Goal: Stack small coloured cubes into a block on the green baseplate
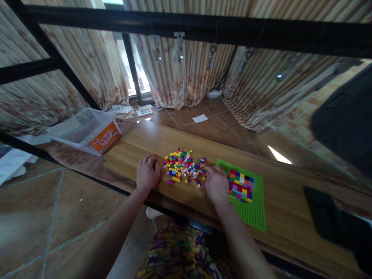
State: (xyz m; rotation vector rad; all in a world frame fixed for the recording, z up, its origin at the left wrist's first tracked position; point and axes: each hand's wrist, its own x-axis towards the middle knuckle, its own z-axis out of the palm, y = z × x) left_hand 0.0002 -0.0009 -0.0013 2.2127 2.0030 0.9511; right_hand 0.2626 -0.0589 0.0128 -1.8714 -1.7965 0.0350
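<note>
Beyond our forearms (116,226), left hand (147,174) and right hand (216,184) flanked bricks (183,164), seemingly for convenience. Whether either grip held any, we couldn't tell.

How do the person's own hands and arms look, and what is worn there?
The left hand and right hand wear no gloves; no watch or bracelet shows, though a ring might be too small to tell. The forearms show no sleeves. Between them appears patterned clothing in yellow and purple.
</note>
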